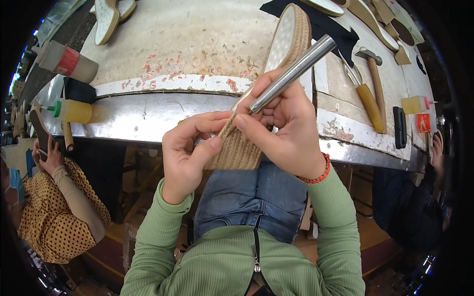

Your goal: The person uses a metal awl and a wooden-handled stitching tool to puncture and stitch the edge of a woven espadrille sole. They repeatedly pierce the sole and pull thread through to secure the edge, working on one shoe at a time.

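A rope-wrapped espadrille wedge sole (pixel 240 153) is held over my lap at the table edge, its thick heel toward me and its toe end pointing away. My left hand (pixel 190 145) is closed on the heel's left side, thumb on the woven rope and fingers along the upper edge. My right hand (pixel 286 123) is closed around a smooth metal rod (pixel 296 71), which slants up to the right across the sole. Its thumb presses near the heel's upper edge. What lies between the thumbs and fingertips is too small to make out.
Left stand a squeeze bottle of yellow liquid (pixel 76 112) and a larger bottle (pixel 69 61). Right lie a hammer (pixel 376 84), a wooden-handled tool (pixel 369 106) and a small yellow bottle (pixel 415 104). More soles (pixel 106 22) lie farther back. Co-workers sit left (pixel 61 212) and right (pixel 407 207).
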The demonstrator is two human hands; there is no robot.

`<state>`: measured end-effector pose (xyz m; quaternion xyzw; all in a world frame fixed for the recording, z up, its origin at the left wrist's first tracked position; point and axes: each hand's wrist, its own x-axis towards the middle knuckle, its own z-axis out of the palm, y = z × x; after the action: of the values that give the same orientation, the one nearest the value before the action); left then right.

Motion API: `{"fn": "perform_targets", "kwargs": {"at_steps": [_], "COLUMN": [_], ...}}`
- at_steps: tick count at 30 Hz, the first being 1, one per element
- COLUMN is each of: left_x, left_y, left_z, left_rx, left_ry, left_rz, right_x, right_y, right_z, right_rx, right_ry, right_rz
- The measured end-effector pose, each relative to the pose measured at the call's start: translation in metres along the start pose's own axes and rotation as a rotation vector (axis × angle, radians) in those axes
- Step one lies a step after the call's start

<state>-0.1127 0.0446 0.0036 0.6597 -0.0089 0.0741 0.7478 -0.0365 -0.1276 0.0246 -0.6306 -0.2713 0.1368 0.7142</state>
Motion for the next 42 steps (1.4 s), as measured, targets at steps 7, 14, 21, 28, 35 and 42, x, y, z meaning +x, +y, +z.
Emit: {"fn": "perform_targets", "kwargs": {"at_steps": [7,14,21,28,35,42], "left_x": [-0.005,-0.004,-0.002,-0.003,-0.004,-0.004], "left_y": [0.001,-0.01,-0.008,-0.006,-0.004,-0.007], "left_z": [-0.003,-0.002,-0.003,0.001,0.004,0.012], "left_rx": [0.135,0.115,0.143,0.103,0.169,0.17], "left_ry": [0.009,0.051,0.044,0.064,0.068,0.156], "left_rz": [-0.023,0.053,0.047,0.042,0.078,0.125], "right_x": [0.006,0.002,0.002,0.0,0.0,0.004], "right_y": [-0.005,0.004,0.002,0.003,0.001,-0.002], "right_z": [0.004,-0.004,-0.002,-0.004,-0.003,0.005], "right_rx": [0.004,0.159,0.129,0.155,0.046,-0.025], "right_ry": [-0.014,-0.051,-0.058,-0.06,-0.057,-0.005], "right_rz": [0.039,0.012,0.015,0.021,0.004,0.016]}}
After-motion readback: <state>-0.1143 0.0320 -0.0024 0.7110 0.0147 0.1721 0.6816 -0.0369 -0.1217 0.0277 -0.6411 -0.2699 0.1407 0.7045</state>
